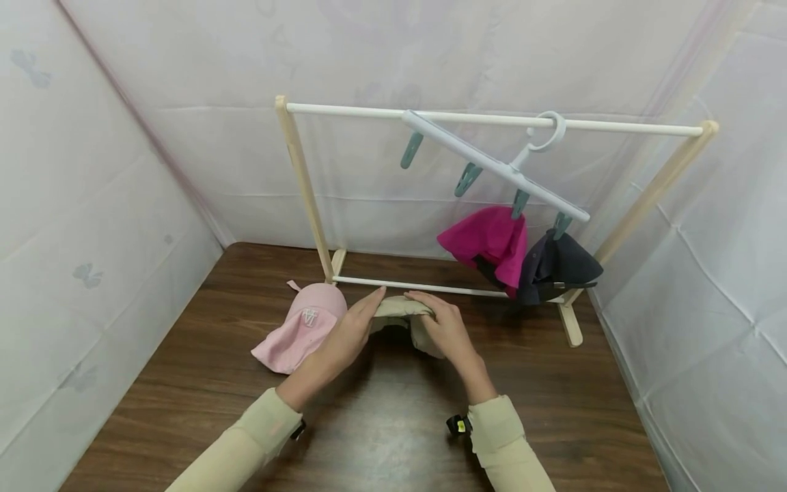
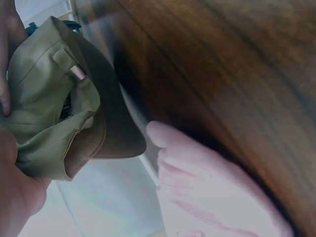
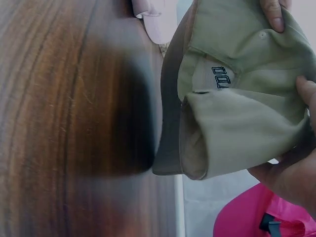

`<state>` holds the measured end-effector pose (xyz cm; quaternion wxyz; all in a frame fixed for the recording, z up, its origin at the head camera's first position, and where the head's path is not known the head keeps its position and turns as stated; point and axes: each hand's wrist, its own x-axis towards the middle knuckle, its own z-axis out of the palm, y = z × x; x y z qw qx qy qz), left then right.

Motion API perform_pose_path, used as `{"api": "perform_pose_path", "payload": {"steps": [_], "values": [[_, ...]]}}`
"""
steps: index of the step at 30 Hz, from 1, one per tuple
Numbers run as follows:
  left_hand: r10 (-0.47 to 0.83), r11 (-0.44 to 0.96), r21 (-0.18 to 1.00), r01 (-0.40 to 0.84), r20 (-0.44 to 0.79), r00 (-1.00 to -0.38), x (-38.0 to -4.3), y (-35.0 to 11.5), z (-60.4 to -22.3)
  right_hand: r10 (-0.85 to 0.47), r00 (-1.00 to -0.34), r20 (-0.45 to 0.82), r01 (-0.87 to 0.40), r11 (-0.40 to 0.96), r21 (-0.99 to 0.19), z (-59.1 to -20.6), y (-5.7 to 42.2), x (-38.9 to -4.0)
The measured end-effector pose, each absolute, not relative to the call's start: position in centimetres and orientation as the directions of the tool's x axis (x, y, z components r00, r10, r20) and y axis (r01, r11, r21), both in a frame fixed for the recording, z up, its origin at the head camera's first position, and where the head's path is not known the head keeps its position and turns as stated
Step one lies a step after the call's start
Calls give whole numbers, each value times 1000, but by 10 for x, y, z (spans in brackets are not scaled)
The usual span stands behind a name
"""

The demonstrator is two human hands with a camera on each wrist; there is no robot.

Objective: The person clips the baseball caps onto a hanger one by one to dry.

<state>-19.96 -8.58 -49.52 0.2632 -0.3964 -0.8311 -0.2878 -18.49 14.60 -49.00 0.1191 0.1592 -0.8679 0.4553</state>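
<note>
Between my two hands is a khaki baseball cap (image 1: 396,307), lifted above the wooden table. My left hand (image 1: 346,335) grips its left side, and my right hand (image 1: 449,333) grips the right side. In the left wrist view the cap (image 2: 37,91) shows its back opening, adjusting strap and darker brim. Dark lettering inside appears through that opening of the cap (image 3: 252,133) in the right wrist view, with a thumb and fingers on the crown. A pink cap (image 1: 322,301) with a white emblem lies on the table beside my left hand.
Behind the hands stands a wooden rack with a white top bar (image 1: 344,111). A pale blue hanger (image 1: 467,152) with teal clips hangs askew from it. Its right clips hold a magenta hat (image 1: 492,236) and a dark cap (image 1: 556,266). White fabric walls (image 1: 111,205) enclose the table (image 1: 203,410).
</note>
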Motion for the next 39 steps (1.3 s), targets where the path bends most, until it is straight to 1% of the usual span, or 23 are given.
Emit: {"api": "perform_pose_path", "payload": {"steps": [10,17,21,27,35,39], "values": [[510,500,267,824,678,-530,-207,-82,-482,-146,-911,385,-397,561,-727,-480,151,-189],[529,504,288,814,642,-555,-208,-79,-475,-149,-904,401,-403,610,-683,-473,156,-192],[536,502,297,812,630,-562,-209,-77,-471,-143,-911,386,-387,616,-686,-470,157,-191],[536,510,297,807,624,-568,-209,-74,-467,-122,-925,360,-356,607,-710,-468,158,-191],[535,508,291,811,631,-562,-212,-68,-460,-122,-914,388,-375,621,-688,-466,162,-193],[531,535,304,788,605,-594,-213,-64,-459,-126,-912,390,-380,616,-690,-465,163,-192]]}}
